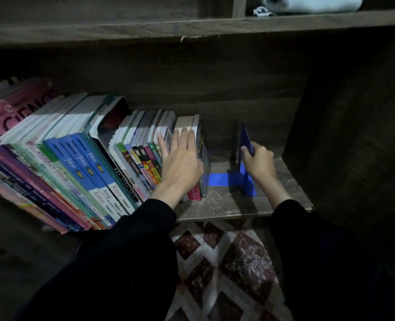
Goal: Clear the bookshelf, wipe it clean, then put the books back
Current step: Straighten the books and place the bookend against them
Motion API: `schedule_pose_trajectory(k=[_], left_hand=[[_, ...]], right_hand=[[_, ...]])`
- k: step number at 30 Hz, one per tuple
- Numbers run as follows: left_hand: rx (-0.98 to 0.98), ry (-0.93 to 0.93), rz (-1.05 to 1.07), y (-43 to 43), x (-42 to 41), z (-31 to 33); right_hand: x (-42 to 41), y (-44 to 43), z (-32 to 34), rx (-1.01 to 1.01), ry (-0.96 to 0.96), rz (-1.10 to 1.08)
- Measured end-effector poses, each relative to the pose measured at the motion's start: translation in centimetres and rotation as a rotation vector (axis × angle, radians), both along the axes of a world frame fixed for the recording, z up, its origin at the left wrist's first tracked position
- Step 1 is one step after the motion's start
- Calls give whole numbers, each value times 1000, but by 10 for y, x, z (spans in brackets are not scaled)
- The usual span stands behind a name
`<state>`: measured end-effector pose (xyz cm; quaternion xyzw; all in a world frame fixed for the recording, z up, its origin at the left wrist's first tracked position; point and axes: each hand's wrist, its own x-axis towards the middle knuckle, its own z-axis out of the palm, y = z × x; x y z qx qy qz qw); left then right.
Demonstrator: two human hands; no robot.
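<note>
Leaning leftward, one packed row of books [80, 158], spines blue, pink and green, fills the shelf's [226, 202] left. The left hand [180, 163] lays straight fingers [184, 136] on its right end; the right hand [259, 164] grips the single blue bookend [245, 139] nearby.

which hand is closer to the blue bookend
Right. The right hand grips the blue bookend by its upright plate; the left hand lies flat on the row of books, to its left, not touching it.
</note>
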<state>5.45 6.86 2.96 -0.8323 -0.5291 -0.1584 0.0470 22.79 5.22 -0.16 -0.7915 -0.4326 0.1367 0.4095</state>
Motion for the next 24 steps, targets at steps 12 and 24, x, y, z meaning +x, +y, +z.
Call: schedule_pose_trajectory(k=[12,24], left_hand=[[87,-54,12,4,6,-13],[-108,-370,133,15,19,4]], right_hand=[[-6,-28,-9,98,-49,282],[-19,-12,-19,123,42,248]])
